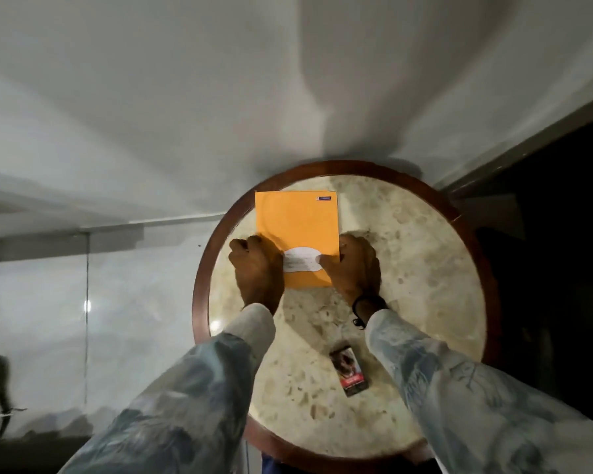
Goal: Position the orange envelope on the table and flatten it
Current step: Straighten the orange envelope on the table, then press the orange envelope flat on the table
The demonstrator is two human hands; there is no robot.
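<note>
An orange envelope (297, 225) lies flat on the far-left part of a round marble table (408, 268) with a dark wooden rim. It has a white oval window near its close end and a small dark logo at its far right corner. My left hand (257, 268) rests on the envelope's near left edge, fingers curled down over it. My right hand (351, 265) presses on the near right edge, its thumb lying on the white window. Both hands hide the envelope's near corners.
A small dark printed packet (349, 372) lies on the table between my forearms, closer to me. A white wall rises just behind the table. Pale glossy floor spreads to the left, and a dark area lies to the right.
</note>
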